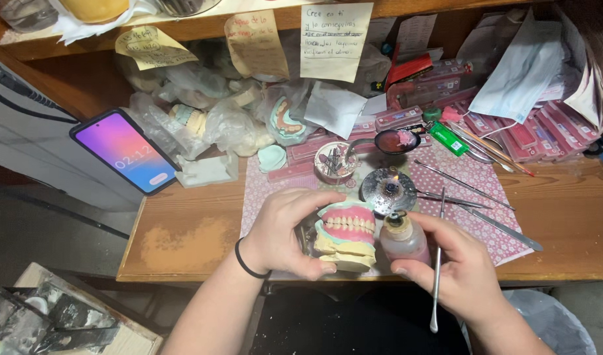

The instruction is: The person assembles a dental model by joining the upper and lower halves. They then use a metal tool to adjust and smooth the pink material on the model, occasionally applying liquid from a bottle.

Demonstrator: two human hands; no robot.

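Observation:
My left hand grips a denture model with white teeth, pink gums and yellowish plaster bases, held over the near edge of the desk. My right hand holds a small plastic bottle of pink liquid right beside the model. The same hand also keeps a thin metal instrument between its fingers, its shaft pointing down toward me. A black band circles my left wrist.
A small lit burner stands just behind the model on a pink patterned mat. Metal tools, a spoon with pink wax, a green lighter, a jar of burs, bagged casts and a phone crowd the wooden desk.

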